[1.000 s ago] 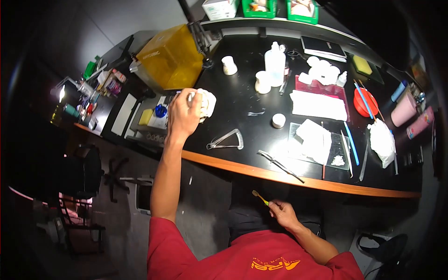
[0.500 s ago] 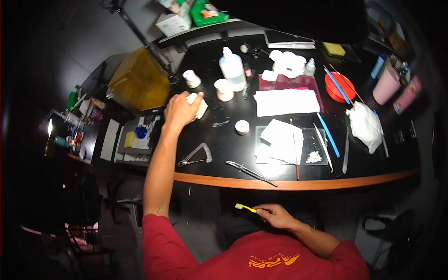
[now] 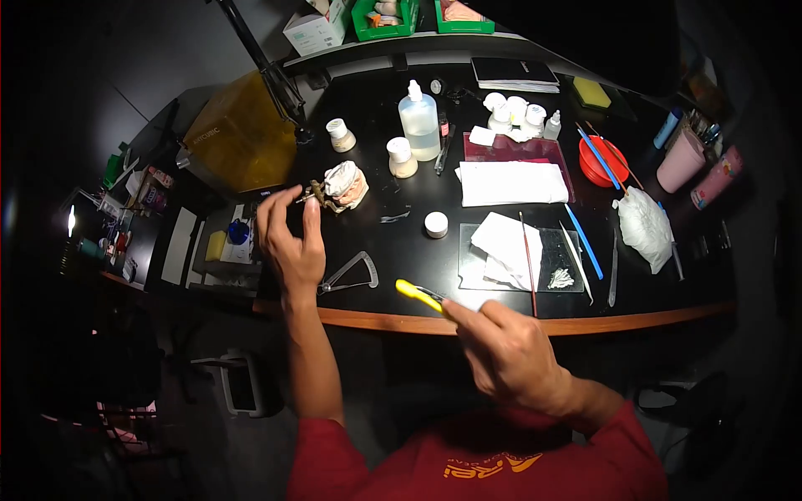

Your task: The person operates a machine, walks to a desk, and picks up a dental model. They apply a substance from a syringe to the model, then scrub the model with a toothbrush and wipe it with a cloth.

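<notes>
My left hand (image 3: 288,238) is raised over the left part of the black bench (image 3: 418,250), palm up, fingers apart and holding nothing. Just beyond its fingertips a white-and-pink dental cast (image 3: 345,185) sits on the bench, apart from the hand. A metal caliper (image 3: 347,275) lies right of the wrist. My right hand (image 3: 505,351) is lifted in front of the bench edge, closed on a yellow toothbrush (image 3: 418,295) whose head points up and left.
A yellow box (image 3: 234,134) stands at the back left. A clear bottle (image 3: 418,121), small white jars (image 3: 401,156), white cloths (image 3: 511,182), a glass slab (image 3: 522,250), a red bowl (image 3: 606,163), brushes and pink cups fill the bench. Trays of tools lie left.
My left hand let go of the dental cast and drew back toward me, opening. My right hand rose from my lap to bench height with the toothbrush.
</notes>
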The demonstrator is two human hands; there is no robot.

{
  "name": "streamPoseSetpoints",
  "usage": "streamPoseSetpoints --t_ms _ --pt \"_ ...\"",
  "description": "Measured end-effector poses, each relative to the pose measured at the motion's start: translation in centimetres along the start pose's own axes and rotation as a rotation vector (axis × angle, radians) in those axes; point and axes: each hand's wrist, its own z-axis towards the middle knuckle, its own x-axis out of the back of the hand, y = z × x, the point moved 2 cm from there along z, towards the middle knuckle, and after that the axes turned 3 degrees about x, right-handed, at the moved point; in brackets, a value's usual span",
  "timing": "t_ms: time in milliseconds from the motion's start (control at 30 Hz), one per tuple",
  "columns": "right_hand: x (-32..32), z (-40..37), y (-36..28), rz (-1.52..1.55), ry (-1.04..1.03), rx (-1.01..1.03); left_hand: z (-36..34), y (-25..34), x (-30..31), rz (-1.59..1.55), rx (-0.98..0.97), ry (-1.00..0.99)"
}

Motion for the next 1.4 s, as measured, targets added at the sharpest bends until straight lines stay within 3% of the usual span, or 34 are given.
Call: streamPoseSetpoints --t_ms 133,200,300,400,567,667,867,1000,1133,1200,1333,1400 --pt "-4.3 5.2 1.7 -0.302 -0.011 -0.074 -6.4 -3.4 0.4 0.165 0.226 -0.086" --pt "-6.0 7.8 2.6 -0.411 -0.019 -0.119 -6.9 -3.8 1.3 0.1 0.31 -0.097" --pt "-8.8 10.8 4.2 -0.493 0.0 -0.16 -6.7 -3.7 1.3 0.051 0.342 -0.12" --pt "-11.2 10.6 2.0 -0.376 -0.092 -0.068 -6.7 -4.3 1.3 0.013 0.338 -0.153" --pt "-9.7 10.8 3.1 -0.492 -0.055 -0.236 -6.5 -3.5 1.6 -0.048 0.368 -0.157" --pt "-9.9 10.3 2.8 -0.457 -0.127 -0.11 -6.4 -3.6 1.6 -0.061 0.368 -0.177" --pt "-8.9 10.4 3.4 -0.439 -0.068 -0.171 -6.5 -4.0 1.6 -0.026 0.358 -0.203" --pt "-8.8 9.5 3.4 -0.332 -0.064 -0.006 -6.4 -4.0 1.5 -0.062 0.362 -0.221" --pt "-7.1 9.0 5.3 0.069 0.202 -0.015 -6.4 -4.0 1.5 -0.058 0.359 -0.216" --pt "-6.1 7.8 5.9 0.409 0.125 -0.358 -6.5 -4.0 1.7 -0.047 0.363 -0.215" --pt "-3.1 5.5 5.3 0.797 0.101 -0.521 -6.6 -3.9 1.6 -0.049 0.329 -0.194" --pt "-2.4 4.1 5.4 0.832 0.123 -0.529 -6.6 -3.8 1.6 -0.054 0.307 -0.18"
